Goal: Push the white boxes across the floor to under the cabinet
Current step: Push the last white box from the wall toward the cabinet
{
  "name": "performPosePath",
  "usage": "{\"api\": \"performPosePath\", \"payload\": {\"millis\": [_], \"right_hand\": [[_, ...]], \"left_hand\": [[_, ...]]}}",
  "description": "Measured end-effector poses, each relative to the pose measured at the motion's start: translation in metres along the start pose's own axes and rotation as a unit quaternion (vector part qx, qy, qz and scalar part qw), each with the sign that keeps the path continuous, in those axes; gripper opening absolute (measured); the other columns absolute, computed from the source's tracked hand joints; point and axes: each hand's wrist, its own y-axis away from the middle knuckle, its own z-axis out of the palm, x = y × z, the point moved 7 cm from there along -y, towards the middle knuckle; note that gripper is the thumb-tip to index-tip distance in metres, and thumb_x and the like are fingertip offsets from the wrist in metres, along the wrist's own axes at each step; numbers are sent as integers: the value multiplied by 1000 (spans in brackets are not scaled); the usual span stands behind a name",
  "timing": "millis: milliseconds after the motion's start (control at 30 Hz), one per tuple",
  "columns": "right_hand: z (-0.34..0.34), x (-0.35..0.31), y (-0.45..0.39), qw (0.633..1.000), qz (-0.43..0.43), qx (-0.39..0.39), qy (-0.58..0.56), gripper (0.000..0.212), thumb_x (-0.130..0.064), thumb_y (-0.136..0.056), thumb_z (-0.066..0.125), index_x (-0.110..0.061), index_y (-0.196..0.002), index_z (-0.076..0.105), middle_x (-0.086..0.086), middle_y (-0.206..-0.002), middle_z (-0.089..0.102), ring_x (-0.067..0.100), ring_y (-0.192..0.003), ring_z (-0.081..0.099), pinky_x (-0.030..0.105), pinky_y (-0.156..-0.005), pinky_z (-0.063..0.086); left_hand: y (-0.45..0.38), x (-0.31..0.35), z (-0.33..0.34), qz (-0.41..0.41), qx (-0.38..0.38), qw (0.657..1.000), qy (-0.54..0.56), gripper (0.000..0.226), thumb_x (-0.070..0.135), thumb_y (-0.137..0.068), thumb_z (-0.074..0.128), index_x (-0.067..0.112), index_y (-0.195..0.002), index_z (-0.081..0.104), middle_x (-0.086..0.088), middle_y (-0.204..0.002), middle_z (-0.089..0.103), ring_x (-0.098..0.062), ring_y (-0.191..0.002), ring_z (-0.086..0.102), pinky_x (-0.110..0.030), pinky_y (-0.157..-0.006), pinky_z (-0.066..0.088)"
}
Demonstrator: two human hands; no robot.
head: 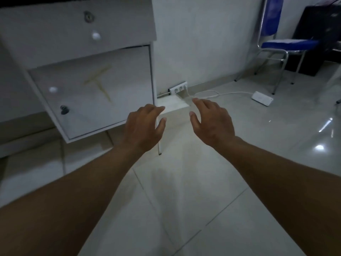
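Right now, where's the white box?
In the head view the white box sits on the floor against the wall, right of the cabinet, below the wall socket, between both hands.

Glossy pale ceramic floor tiles (203, 191) mirror the lamps; the white laminate cabinet (92, 100) looks smooth and matt; the far blue cloth-seated chair (287, 44) has shiny metal legs.
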Motion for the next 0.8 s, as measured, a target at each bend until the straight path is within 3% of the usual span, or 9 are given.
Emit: {"api": "performPosePath", "payload": {"millis": [333,500,800], "right_hand": [[-14,112,-84,998,19,8,-55,45,-34,-95,52,-16,-137,52,7,-129,62,28,-115,57,43,-91,45],[0,148,-114,997,34,5,-72,45,-32,-96,51,-15,-137,51,7,-131,59,28,-119,53,43,-93,42],[85,213,-140,995,65,-22,-72,46,-34,-98,49,-17,-140,50,7,-136,57,27,-122,52,42,-94,43]], "left_hand": [[-131,81,25,-15,-21,999,-32,41,37,-95,52,19,-132,57,-4,-127,59,-27,-114,55,-41,-89,47],[-170,84,43,-20,-7,999,-31,41,37,-95,52,20,-132,57,-4,-127,58,-26,-115,54,-39,-89,45],[-236,65,168,-43,-40,998,18,41,37,-94,52,15,-127,61,-8,-124,59,-29,-111,57,-42,-91,47]]}}
